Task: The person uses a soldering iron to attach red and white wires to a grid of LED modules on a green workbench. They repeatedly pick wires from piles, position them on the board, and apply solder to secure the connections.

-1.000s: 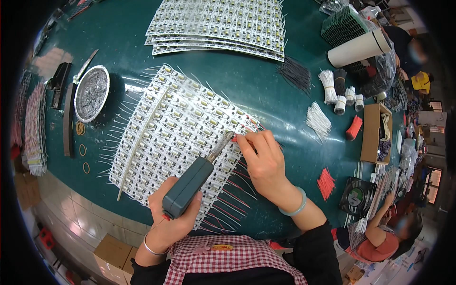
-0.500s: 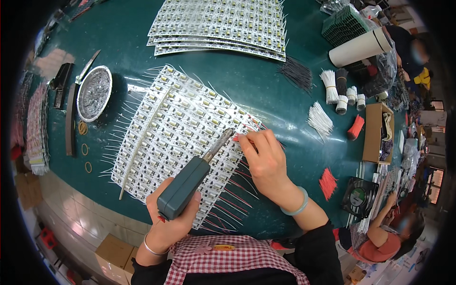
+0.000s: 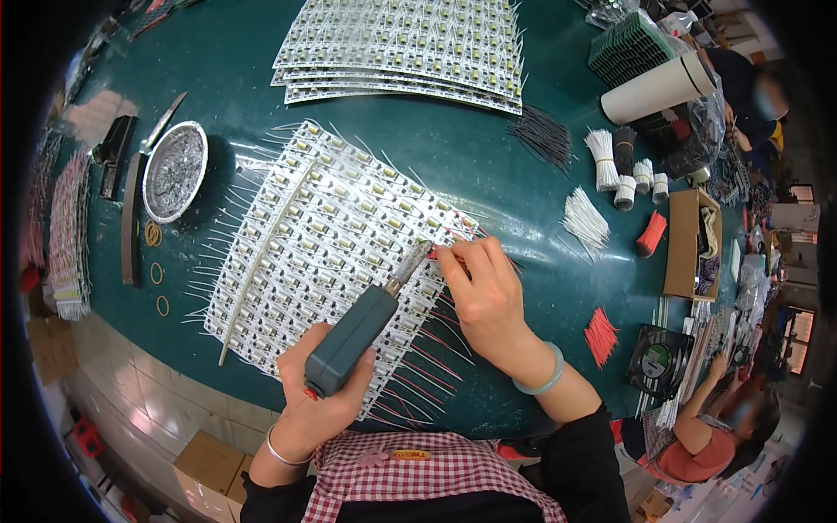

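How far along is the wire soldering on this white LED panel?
Done: white leads line the white LED panel's far and left edges, and red wires fan out along its near right edge. In hand: the left hand holds the teal-handled soldering iron while the right hand pinches a red wire at its tip. Left: the stacked white panels beyond.

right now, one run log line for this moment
left hand: grips soldering iron | right hand: pinches red wire | iron tip at board

Bright, even light — sharp centre; rim bends, perhaps slightly blurred.
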The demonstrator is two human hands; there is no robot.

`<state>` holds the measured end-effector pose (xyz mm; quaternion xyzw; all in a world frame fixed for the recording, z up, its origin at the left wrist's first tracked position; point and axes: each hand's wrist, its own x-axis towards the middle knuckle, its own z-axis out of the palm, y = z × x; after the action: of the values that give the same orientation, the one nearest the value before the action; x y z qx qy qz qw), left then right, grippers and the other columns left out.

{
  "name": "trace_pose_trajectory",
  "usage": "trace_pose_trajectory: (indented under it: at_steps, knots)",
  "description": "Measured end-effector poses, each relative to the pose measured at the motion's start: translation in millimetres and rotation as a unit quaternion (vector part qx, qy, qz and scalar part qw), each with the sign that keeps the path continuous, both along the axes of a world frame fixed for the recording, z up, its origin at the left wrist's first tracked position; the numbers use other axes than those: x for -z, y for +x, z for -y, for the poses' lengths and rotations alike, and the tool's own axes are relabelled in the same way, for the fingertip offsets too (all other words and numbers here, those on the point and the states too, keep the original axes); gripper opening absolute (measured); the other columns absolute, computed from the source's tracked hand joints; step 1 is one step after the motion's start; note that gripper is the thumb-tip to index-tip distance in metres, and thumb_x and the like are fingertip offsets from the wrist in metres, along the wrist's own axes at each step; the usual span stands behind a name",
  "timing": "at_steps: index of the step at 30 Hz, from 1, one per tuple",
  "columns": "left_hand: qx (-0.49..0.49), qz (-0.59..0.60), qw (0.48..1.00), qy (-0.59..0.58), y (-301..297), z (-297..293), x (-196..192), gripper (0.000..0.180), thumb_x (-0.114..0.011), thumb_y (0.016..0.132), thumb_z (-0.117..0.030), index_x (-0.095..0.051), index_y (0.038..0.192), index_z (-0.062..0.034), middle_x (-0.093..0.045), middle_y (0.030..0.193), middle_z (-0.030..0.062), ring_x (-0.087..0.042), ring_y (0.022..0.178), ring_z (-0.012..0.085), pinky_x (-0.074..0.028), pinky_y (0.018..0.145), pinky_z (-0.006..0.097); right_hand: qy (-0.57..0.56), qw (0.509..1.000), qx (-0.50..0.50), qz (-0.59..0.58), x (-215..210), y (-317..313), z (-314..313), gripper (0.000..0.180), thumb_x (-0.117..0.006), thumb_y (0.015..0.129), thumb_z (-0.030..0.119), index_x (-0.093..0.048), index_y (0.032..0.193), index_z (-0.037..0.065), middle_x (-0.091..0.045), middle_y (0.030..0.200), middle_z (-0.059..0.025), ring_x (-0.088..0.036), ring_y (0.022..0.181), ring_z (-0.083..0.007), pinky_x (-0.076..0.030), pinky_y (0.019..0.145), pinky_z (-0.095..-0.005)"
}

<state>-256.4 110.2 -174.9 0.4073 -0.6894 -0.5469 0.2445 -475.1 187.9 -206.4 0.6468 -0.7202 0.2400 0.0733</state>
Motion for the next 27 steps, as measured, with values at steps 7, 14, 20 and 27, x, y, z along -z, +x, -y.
trace_pose_trajectory:
  at_steps: [7,14,20,27]
  knots:
    - [-0.159,0.016,0.978,-0.136,36.4,3.3,3.2,0.027,-0.075,0.084,-0.004,-0.065,0.108,0.0049,-0.064,0.084,0.0064,-0.057,0.07,0.0096,-0.046,0.061,0.026,-0.004,1.0,0.006,-0.007,-0.6,-0.5,-0.6,0.029,-0.067,0.072,0.0,-0.067,0.1,-0.007,-0.059,0.095,-0.0124,-0.057,0.084,-0.0259,-0.051,0.068,-0.0336]
    - [-0.332,0.029,0.862,-0.381,97.9,112.8,-51.9,0.023,-0.068,0.091,-0.003,-0.068,0.111,0.0074,-0.06,0.074,0.0043,-0.047,0.06,0.0073,-0.037,0.055,0.02,-0.001,1.0,-0.006,-0.003,-1.4,2.3,0.9,0.028,-0.067,0.074,0.001,-0.066,0.101,-0.007,-0.059,0.094,-0.0125,-0.056,0.084,-0.0257,-0.051,0.068,-0.0335]
    - [-0.347,-0.073,0.922,-0.153,97.1,105.4,-17.1,0.031,-0.072,0.086,-0.007,-0.067,0.113,0.0084,-0.067,0.088,0.0076,-0.048,0.056,0.0063,-0.034,0.047,0.02,-0.012,1.0,0.01,-0.001,2.3,3.3,0.1,0.03,-0.067,0.073,0.002,-0.066,0.102,-0.006,-0.06,0.095,-0.0127,-0.058,0.086,-0.026,-0.05,0.07,-0.0343]
    - [-0.226,-0.121,0.966,-0.044,80.8,42.8,-18.4,0.047,-0.069,0.082,0.003,-0.056,0.127,0.0066,-0.066,0.112,0.0168,-0.051,0.054,0.0081,-0.038,0.044,0.02,-0.057,0.998,0.006,0.022,-5.3,-0.3,-11.0,0.035,-0.067,0.071,0.0,-0.066,0.105,-0.006,-0.062,0.098,-0.0126,-0.06,0.09,-0.0285,-0.052,0.073,-0.0346]
